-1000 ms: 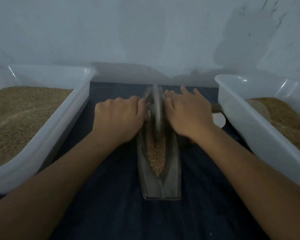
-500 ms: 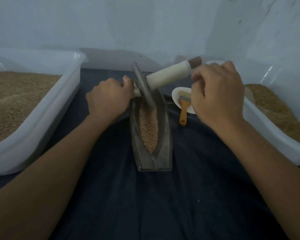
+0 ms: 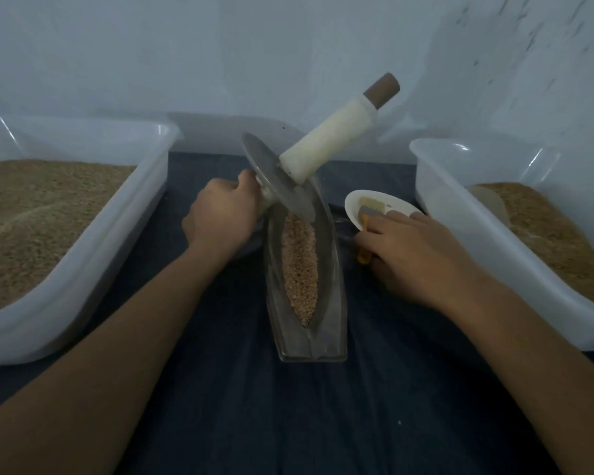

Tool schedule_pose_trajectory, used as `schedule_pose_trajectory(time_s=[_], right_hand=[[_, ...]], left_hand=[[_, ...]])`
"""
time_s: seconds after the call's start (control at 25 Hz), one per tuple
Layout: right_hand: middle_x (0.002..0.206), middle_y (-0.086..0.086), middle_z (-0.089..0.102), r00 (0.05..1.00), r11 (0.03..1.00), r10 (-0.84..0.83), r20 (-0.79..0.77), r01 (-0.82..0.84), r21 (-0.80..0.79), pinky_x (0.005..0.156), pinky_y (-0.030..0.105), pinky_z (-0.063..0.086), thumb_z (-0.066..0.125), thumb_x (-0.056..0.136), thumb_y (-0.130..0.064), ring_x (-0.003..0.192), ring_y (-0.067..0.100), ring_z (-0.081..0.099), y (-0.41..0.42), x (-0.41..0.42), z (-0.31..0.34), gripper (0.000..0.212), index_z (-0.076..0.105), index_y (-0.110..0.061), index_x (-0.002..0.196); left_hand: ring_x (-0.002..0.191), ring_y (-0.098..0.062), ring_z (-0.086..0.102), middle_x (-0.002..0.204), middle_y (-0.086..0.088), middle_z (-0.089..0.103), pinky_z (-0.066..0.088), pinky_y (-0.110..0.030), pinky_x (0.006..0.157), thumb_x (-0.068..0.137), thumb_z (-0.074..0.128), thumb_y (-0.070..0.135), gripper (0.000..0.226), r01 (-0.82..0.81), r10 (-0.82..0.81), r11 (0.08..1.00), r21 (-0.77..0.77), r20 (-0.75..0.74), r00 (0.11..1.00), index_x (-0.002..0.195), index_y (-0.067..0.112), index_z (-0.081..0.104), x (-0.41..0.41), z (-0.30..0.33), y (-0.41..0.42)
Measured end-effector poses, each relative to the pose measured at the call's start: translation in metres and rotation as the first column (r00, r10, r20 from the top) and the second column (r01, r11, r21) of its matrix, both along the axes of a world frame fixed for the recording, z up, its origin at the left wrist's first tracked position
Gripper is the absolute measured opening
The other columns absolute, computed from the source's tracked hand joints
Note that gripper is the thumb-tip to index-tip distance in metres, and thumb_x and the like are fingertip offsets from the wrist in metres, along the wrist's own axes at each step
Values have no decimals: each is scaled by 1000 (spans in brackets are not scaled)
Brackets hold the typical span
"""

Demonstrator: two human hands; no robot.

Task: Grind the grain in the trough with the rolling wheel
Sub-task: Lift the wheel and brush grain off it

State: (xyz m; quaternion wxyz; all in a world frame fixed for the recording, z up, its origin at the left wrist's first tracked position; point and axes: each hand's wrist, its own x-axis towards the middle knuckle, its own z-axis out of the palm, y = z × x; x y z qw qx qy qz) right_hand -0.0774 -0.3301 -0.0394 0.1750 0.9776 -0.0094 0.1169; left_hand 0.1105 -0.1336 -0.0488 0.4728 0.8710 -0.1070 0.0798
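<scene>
The left hand (image 3: 220, 222) has its fingers curled tight round the left end of the handle of the rolling wheel (image 3: 277, 181). The wheel is tipped over. Its low edge sits in the far end of the trough (image 3: 306, 303), and its flat face looks up and to the right. The long white handle (image 3: 326, 145) sticks up to the far right, with a brown tip at the top. No hand holds that end.

The right hand (image 3: 415, 258) lies to the right of the trough. Its fingers curl over the orange handle of a small brush (image 3: 367, 217). How tight they hold it is hard to see. The brush head rests on a little white dish (image 3: 391, 204).

The trough is long and thin. It runs from near to far in the middle of the bench (image 3: 288, 423), and grain (image 3: 299, 269) lies along its middle.

The bench has a dark blue cloth on it. A big white tub (image 3: 83, 269) of grain sits on the left and another tub (image 3: 494, 241) sits on the right. A pale wall (image 3: 220, 56) stands behind.
</scene>
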Motion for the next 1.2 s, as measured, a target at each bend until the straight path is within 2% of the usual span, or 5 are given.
schedule_pose_trajectory(time_s=[0.24, 0.48, 0.8, 1.0, 1.2], right_hand=[[97, 2, 64, 899, 954, 122, 420, -223, 201, 71, 39, 49, 56, 103, -21, 83, 21, 58, 6, 7, 31, 15, 67, -13, 110], [70, 0, 58, 628, 836, -15, 778, -419, 355, 56, 36, 46, 54, 106, -20, 58, 15, 54, 21, 32, 60, 16, 62, -6, 102], [64, 14, 48, 693, 784, -34, 720, -428, 449, 49, 46, 37, 47, 108, -10, 50, 24, 46, 46, 82, 40, 18, 52, 5, 99], [62, -5, 40, 745, 776, -36, 667, -399, 488, 46, 23, 27, 45, 106, -15, 49, 13, 42, 45, 68, 36, 16, 43, -8, 92], [59, -6, 40, 600, 796, -85, 796, -440, 416, 45, 24, 32, 46, 106, -17, 50, 16, 46, 40, 58, 51, 16, 49, -7, 94]], left_hand=[[63, -25, 49, 64, -4, 55, 38, -41, 69, 95, 47, 53, 47, 19, -57, 956, -293, -122, 991, 64, 18, 51, 6, 0, 7], [51, -23, 48, 58, -5, 56, 36, -41, 56, 102, 52, 27, 38, 73, -124, 933, -352, -125, 984, 65, 17, 54, 17, -5, 9], [36, -15, 40, 50, -3, 51, 30, -23, 39, 99, 52, 20, 50, 23, -149, 879, -476, -230, 962, 50, 24, 59, 19, -5, 7], [34, -11, 40, 47, 1, 48, 28, -20, 34, 104, 51, 22, 44, 19, -161, 863, -506, -240, 957, 61, 23, 56, 18, -4, 8], [30, -9, 38, 42, 3, 46, 26, -18, 31, 105, 51, 17, 38, 47, -137, 913, -404, -196, 971, 67, 15, 53, 17, -4, 5]])
